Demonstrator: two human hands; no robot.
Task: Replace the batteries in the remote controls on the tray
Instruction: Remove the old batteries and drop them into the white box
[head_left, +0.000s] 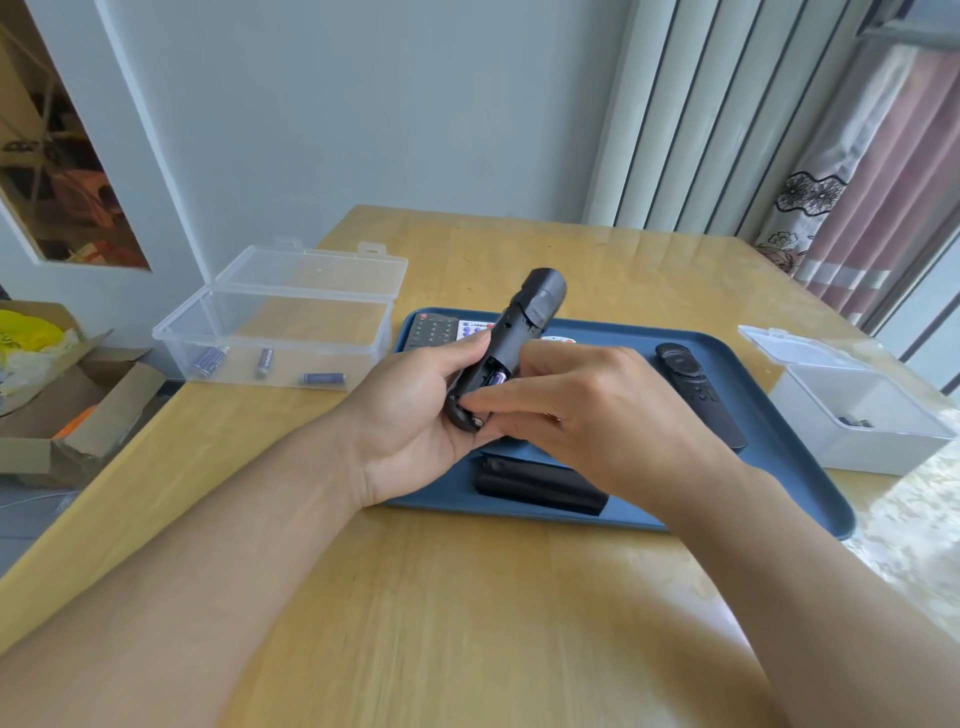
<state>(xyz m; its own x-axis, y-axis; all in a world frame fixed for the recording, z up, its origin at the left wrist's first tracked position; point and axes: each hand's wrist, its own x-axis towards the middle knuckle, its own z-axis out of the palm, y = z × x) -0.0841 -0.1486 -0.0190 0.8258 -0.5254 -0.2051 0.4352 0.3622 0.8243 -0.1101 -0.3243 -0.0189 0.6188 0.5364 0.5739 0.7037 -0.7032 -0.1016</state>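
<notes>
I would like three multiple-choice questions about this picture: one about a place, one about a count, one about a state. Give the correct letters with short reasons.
1. Where does the clear box with loose batteries stand?
A. on the tray
B. on the table, left of the tray
C. on the floor

2. How many batteries lie in it?
A. one
B. three
C. six

3. The battery compartment of the black remote in the left hand is:
A. open
B. covered
C. taped

Answers: 1 B, it stands on wood beside the blue tray. 2 B, three purple cells show. 3 A, a purple battery is exposed.
</notes>
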